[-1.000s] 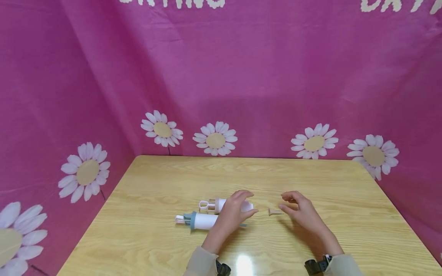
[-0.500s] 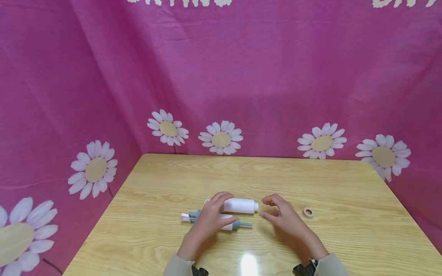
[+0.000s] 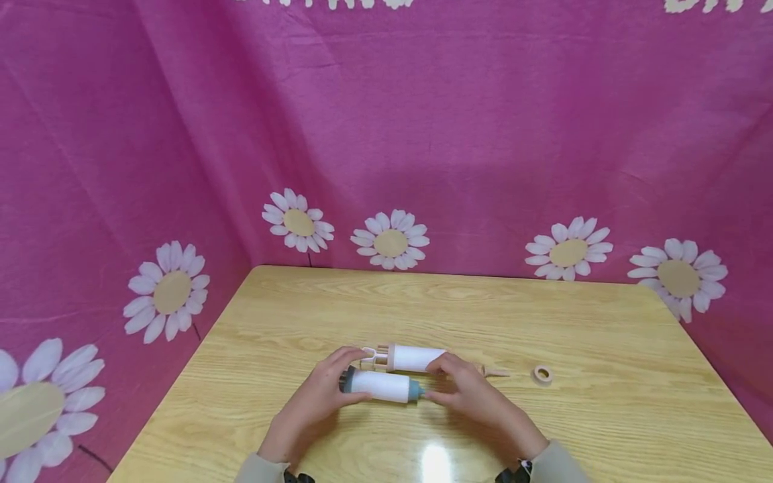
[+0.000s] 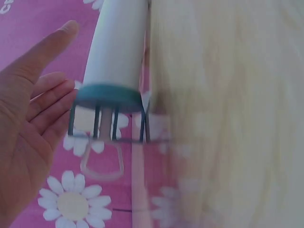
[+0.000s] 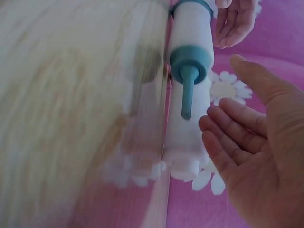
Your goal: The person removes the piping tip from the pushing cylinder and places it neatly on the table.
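Note:
A white syringe-like tube with a teal collar and nozzle (image 3: 382,387) lies on the table, a pale pull handle (image 4: 102,161) at its left end. My left hand (image 3: 320,389) is beside its collar end, fingers spread and thumb apart, with a gap from the barrel in the left wrist view. By the teal nozzle (image 5: 188,90) is my right hand (image 3: 471,392), its fingers loosely bent and holding nothing. Just behind lies a second white tube with a beige collar (image 3: 413,357); its bare white neck (image 5: 184,167) shows in the right wrist view.
A beige nozzle (image 3: 496,372) lies just beyond my right hand, partly hidden by it. Further right is a beige ring (image 3: 542,375). The wooden table (image 3: 453,302) ends at a pink cloth (image 3: 471,134) printed with daisies.
Both hands have moved left: my left hand from over the tubes to the teal collar end, my right hand from the beige nozzle to the teal one. The head view has shifted slightly.

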Action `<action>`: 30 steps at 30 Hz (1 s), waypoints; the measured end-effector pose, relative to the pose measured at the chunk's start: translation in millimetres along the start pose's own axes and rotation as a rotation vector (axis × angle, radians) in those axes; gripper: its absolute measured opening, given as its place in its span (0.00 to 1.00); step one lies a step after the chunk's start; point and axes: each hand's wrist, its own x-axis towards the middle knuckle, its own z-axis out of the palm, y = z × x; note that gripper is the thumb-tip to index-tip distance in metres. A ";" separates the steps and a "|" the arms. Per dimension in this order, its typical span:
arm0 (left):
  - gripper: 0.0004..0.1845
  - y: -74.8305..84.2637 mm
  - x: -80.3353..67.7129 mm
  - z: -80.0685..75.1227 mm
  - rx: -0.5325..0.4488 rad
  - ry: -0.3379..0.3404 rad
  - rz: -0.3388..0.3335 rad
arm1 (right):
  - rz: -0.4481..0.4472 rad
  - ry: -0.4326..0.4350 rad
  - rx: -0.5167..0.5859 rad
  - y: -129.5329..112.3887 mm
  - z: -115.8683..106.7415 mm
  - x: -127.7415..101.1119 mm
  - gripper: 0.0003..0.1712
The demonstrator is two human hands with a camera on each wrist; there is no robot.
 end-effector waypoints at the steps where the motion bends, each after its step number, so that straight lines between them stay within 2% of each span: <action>1: 0.34 -2.7 -2.2 -2.1 0.008 -0.010 -0.010 | -0.009 -0.008 -0.016 -1.6 1.1 1.1 0.17; 8: 0.34 -19.7 -10.2 -11.5 0.058 -0.088 -0.073 | 0.032 -0.097 -0.103 -9.3 8.6 7.9 0.15; 14: 0.31 -25.8 -11.2 -11.9 0.032 -0.127 -0.059 | 0.072 -0.155 -0.132 -15.4 13.4 12.9 0.14; 20: 0.28 -26.4 -10.2 -12.0 -0.026 -0.143 -0.064 | 0.043 -0.148 -0.157 -17.0 13.6 13.2 0.13; 25: 0.27 -28.7 -11.3 -11.7 -0.099 -0.134 -0.054 | 0.057 -0.119 -0.081 -16.1 11.7 11.7 0.12; 30: 0.28 -26.4 -12.2 -14.5 -0.140 -0.086 -0.071 | 0.063 -0.077 0.038 -12.1 9.9 8.0 0.13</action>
